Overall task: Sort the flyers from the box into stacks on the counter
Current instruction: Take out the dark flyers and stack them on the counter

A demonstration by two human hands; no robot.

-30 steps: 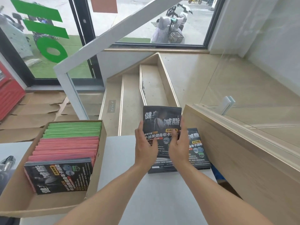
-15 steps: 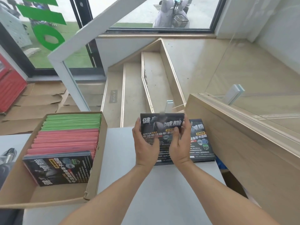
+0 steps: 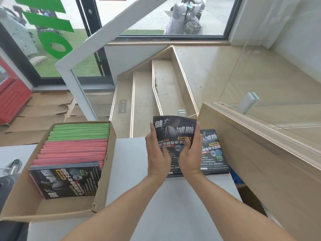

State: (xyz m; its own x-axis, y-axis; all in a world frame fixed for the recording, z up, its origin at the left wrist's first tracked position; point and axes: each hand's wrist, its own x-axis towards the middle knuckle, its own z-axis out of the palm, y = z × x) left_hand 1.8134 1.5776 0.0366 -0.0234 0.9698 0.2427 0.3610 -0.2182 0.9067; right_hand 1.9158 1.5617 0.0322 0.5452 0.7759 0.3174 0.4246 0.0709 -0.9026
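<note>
Presently, both hands held a bundle of black flyers (image 3: 174, 134) over the counter's (image 3: 173, 206) far edge: left hand (image 3: 157, 158) gripping its left side, right hand (image 3: 190, 158) its right, thumbs across the front. A black stack (image 3: 214, 153) lay at the far right corner. The box (image 3: 102, 193), at the left edge, contained green, pink and black flyers.

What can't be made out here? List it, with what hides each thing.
Head view only:
- Held flyers: lower half hidden by left hand and right hand; count unclear.
- Counter stack: left part hidden by the held flyers and right hand.
- Box: pink flyers and green flyers show edges only.
</note>
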